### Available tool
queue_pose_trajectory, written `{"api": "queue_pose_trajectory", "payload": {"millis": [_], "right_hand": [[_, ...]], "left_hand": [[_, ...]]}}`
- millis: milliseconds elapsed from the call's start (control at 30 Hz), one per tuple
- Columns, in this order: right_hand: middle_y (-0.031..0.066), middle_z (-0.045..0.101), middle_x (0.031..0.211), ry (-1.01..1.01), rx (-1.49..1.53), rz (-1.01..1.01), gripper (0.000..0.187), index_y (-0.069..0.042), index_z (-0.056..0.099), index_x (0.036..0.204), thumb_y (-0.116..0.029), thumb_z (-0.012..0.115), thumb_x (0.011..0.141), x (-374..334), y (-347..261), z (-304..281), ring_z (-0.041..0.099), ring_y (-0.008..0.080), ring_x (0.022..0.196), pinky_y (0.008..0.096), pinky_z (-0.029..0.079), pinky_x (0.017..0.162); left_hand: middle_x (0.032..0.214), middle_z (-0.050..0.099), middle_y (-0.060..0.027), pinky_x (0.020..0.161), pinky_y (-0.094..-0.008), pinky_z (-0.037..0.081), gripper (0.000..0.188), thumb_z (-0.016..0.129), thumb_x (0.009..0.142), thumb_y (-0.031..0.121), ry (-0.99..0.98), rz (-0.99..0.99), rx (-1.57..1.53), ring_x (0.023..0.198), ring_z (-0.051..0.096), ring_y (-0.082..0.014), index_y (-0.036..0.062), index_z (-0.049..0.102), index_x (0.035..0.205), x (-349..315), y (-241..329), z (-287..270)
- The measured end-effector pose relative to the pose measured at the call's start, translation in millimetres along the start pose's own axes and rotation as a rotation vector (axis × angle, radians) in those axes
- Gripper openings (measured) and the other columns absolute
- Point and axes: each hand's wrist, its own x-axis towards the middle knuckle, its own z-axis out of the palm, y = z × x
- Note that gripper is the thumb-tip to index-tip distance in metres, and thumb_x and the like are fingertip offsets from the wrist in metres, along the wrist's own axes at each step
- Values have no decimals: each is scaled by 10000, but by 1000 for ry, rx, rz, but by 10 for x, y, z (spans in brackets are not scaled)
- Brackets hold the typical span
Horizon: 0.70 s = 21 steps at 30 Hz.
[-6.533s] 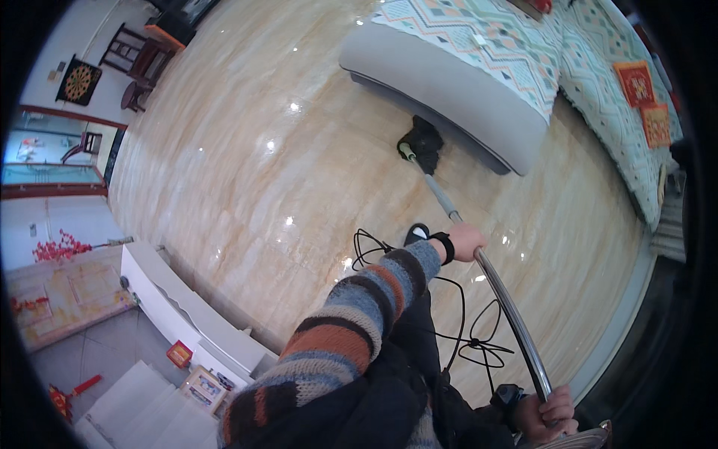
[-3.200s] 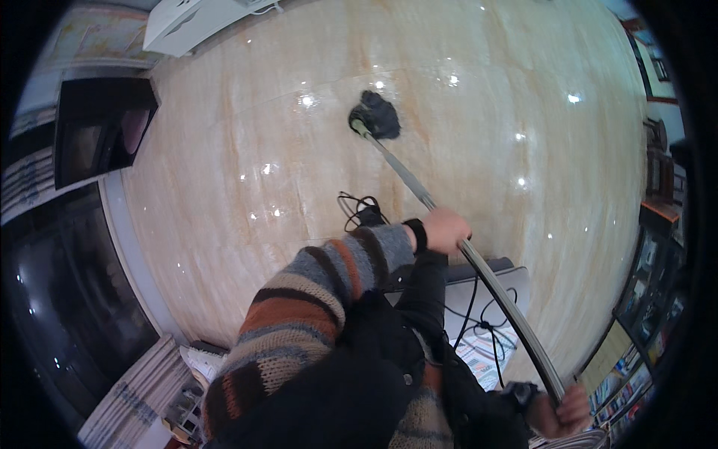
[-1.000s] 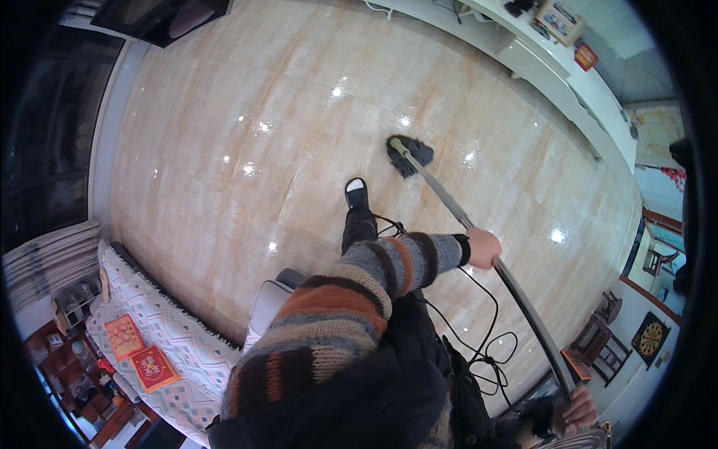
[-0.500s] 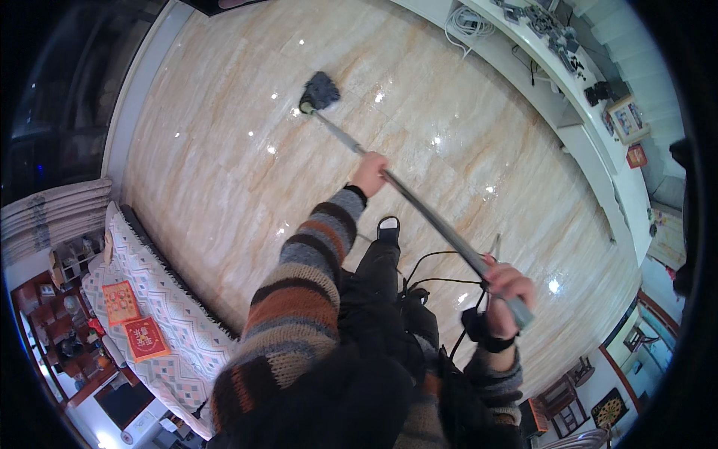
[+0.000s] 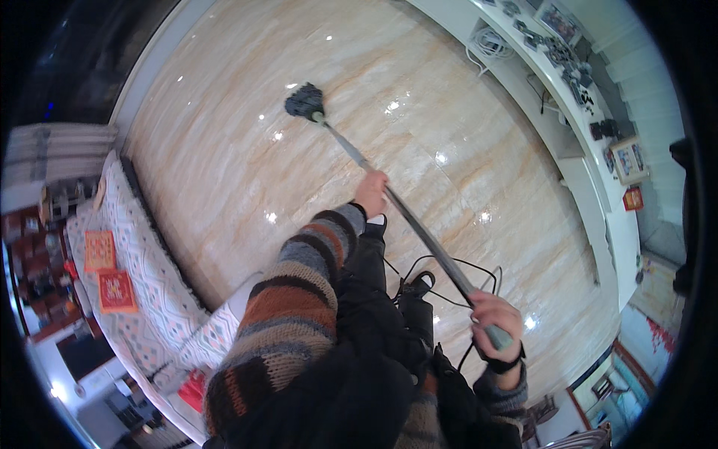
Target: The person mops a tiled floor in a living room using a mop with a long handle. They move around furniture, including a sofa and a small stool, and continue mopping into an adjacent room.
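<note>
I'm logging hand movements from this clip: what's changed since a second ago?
In the head view, the mop head, left hand and right hand have all shifted up and left. Both hands still grip the pole, and the mop head still rests on the floor.

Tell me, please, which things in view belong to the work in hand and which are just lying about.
In use:
- mop pole
- mop head, at the pole's far end
- left hand, gripping partway along
- right hand, gripping near the near end

Lying about:
- orange square item and red square item, on the patterned sofa
- framed picture
- coiled white cable
</note>
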Motion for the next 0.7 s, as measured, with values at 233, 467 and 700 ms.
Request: {"api": "queue_pose_trajectory", "payload": {"millis": [233,467,700], "right_hand": [[74,491,599,108,-328,-154,161,-89,444,581,-96,601,547,-1941,-867,-1285,551,288,672,435,463,698],[116,548,587,-278,-295,-268,72,-24,511,631,-63,567,656,-2627,-2225,-1699,583,261,583,429,505,583],[107,519,552,-150,-253,-334,78,-22,480,654,-47,530,709,-2543,-2294,-726,553,237,541,400,495,524]], "left_hand": [[754,481,-150,625,-455,359,323,536,469,-3,-141,86,-158,760,458,-372,57,462,778,-798,2021,1409],[822,517,-84,696,-412,381,241,542,609,16,-305,446,-507,820,488,-309,88,457,823,-1566,3513,2189],[642,580,-72,549,-414,429,97,632,658,182,-550,361,-544,656,575,-295,120,557,652,-2028,3555,2124]]}}
